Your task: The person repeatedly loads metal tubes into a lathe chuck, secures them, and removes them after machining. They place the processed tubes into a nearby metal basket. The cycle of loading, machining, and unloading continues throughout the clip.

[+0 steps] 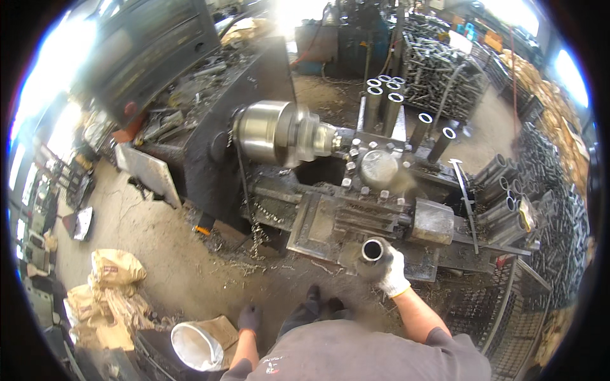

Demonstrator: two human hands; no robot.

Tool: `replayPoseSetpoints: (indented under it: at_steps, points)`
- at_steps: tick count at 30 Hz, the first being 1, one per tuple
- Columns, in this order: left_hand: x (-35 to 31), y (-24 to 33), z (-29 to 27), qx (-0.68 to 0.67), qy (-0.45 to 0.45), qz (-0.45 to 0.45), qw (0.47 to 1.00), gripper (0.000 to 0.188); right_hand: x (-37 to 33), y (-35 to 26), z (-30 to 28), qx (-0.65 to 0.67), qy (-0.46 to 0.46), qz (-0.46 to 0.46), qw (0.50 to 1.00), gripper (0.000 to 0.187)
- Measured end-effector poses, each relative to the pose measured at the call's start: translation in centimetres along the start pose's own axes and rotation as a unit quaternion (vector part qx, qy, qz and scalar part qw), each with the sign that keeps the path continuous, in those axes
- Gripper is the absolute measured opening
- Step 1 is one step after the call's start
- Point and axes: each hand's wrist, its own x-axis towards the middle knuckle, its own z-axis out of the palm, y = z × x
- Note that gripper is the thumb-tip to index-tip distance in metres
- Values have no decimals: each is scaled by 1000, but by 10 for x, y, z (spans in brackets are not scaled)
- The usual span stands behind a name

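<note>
My right hand (395,277), in a white glove, is closed around the side of a short steel tube (372,250) at the front of a lathe. The tube's open end faces up; its lower part is blurred. My left hand (250,317), in a dark grey glove, hangs low beside my leg, away from the machine. Its fingers are too indistinct to read. Ahead of me, the lathe's chuck (265,132) carries a workpiece (318,136) smeared as if spinning. Right of it sits the bolted tool post (379,167).
Several steel tubes (394,99) stand upright behind the tool post. More tubes (502,213) lean at the right, near a long T-shaped rod (465,202). Heaps of metal parts (438,76) fill the back right. A white bucket (190,348) and paper sacks (114,270) are at the lower left.
</note>
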Motion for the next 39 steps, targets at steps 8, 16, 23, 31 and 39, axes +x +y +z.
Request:
replayPoseSetpoints:
  at_steps: [8,16,23,31,39]
  points:
    - [-224,-211,155,144,-284,-150,936,46,9,-20,-11,0,-84,11,996,41]
    - [-349,-138,131,-312,35,-445,839,59,-77,-176,123,123,-356,-184,908,42]
    - [-491,-174,195,-502,152,-544,656,64,-268,-333,216,105,-659,-392,634,58]
    - [-628,-49,342,-433,474,-659,392,47,-451,-465,210,177,-781,-530,278,55]
    - [-664,65,216,-156,599,-705,-345,60,-630,-608,186,331,-747,-567,110,49]
